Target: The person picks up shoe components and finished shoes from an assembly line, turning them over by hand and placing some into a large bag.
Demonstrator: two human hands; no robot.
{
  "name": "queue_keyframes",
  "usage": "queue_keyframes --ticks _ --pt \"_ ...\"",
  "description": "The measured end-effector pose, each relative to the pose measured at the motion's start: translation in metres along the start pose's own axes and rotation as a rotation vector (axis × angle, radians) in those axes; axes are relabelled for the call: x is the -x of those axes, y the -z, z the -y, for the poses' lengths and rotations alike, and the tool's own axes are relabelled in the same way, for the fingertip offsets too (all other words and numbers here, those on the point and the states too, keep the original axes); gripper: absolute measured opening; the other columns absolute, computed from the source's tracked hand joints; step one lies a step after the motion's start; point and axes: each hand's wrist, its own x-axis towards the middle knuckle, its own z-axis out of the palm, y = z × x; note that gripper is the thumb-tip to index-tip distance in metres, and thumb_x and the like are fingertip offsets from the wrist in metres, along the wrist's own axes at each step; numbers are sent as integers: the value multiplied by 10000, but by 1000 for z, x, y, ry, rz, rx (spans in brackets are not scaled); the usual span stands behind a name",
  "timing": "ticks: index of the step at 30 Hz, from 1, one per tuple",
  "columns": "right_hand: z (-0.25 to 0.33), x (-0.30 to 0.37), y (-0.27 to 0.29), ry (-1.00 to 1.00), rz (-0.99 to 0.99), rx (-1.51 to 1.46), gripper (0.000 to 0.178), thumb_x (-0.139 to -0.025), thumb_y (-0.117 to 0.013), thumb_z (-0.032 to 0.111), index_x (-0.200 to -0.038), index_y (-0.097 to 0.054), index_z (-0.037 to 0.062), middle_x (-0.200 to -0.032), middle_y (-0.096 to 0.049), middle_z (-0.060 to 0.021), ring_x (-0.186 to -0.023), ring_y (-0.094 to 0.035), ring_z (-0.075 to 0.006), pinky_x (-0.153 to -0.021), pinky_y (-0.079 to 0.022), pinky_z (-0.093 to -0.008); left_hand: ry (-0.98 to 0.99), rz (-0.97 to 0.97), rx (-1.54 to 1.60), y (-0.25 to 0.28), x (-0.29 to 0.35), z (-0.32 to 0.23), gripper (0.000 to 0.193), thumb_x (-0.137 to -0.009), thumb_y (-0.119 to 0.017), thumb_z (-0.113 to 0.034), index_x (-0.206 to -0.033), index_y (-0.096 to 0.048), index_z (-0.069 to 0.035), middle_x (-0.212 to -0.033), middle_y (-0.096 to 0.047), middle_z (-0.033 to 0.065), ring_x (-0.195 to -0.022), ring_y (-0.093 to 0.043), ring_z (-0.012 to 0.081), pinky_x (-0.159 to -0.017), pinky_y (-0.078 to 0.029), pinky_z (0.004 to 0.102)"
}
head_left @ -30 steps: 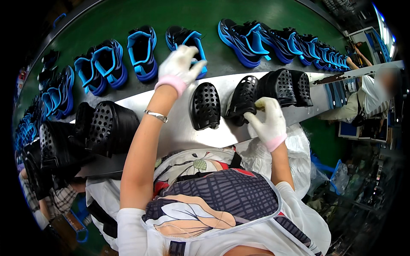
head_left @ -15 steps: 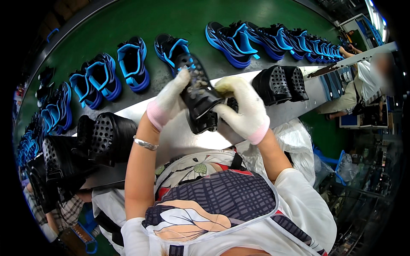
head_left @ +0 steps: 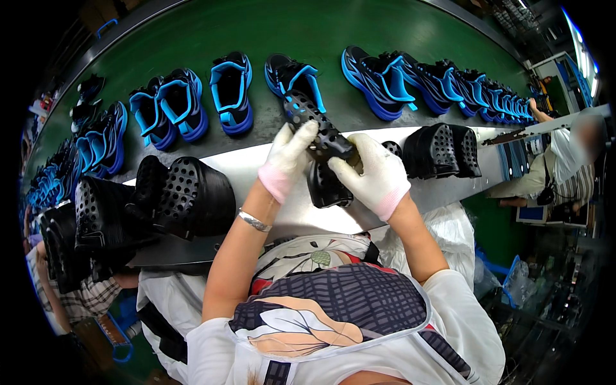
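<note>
My white-gloved left hand (head_left: 290, 154) is closed round the side of a black, perforated plastic shoe tree (head_left: 328, 138). My right hand (head_left: 375, 168), gloved too, grips the same piece at its lower right end; some of its fingers are hidden behind. The piece is held tilted, its far end overlapping a black-and-blue sneaker (head_left: 301, 80) on the bench. Just below it, a second black shoe tree (head_left: 327, 187) sits by the metal ledge, partly covered by the held one and my right hand.
Sneakers (head_left: 232, 96) line the green belt (head_left: 289, 29) to left and right. More black shoe trees stand along the metal ledge (head_left: 289, 215), a large group (head_left: 186, 196) at left and a pair (head_left: 443, 151) at right. Other people (head_left: 568, 151) are at both sides.
The held shoe tree now slants more sideways, its lower end further right. My left hand has shifted along its side. The whole view has moved a little, so the surroundings sit further right.
</note>
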Motion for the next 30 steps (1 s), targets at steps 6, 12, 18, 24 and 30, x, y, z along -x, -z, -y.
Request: queue_keyframes --ticks 6,12,18,24,30 --pt "-5 -17 -5 26 -21 -72 381 -838 -693 423 -835 -605 52 -709 -634 -173 -683 -650 -360 -615 -502 -431 32 -16 -3 6 -4 -6 465 -969 -603 -380 -1246 -521 -15 -1132 -612 71 -1054 -602 184 -935 -489 351" --pt "-22 -62 22 -6 112 112 473 -819 -690 475 -747 -632 11 -685 -632 -199 -668 -655 -346 -609 -498 -400 -235 -256 -1023 8 -8 -7 498 -881 -658 -284 -1283 -539 -16 -1283 -523 184 -1137 -589 277 -941 -489 352" --pt "-13 -134 31 -10 389 265 570 -796 -587 545 -774 -699 -13 -667 -640 -190 -644 -651 -298 -635 -516 -376 -462 -253 -1397 25 -23 14 494 -814 -677 -257 -1260 -554 -84 -1278 -525 160 -1125 -554 388 -939 -493 431" --pt "-4 -176 -27 56 343 426 547 -816 -558 501 -839 -708 -25 -814 -667 -258 -815 -663 -404 -766 -532 -432 -116 -230 -1575 17 -46 2 384 -844 -648 -254 -1191 -594 -100 -1282 -545 84 -1069 -595 325 -889 -513 447" --pt "10 -208 -89 -71 431 592 360 -812 -666 326 -1053 -718 63 -1085 -675 -217 -1013 -659 -360 -883 -537 -414 361 -186 -1664 21 -82 -12 366 -863 -645 -387 -1087 -707 -105 -1130 -686 151 -1027 -661 335 -869 -542 413"
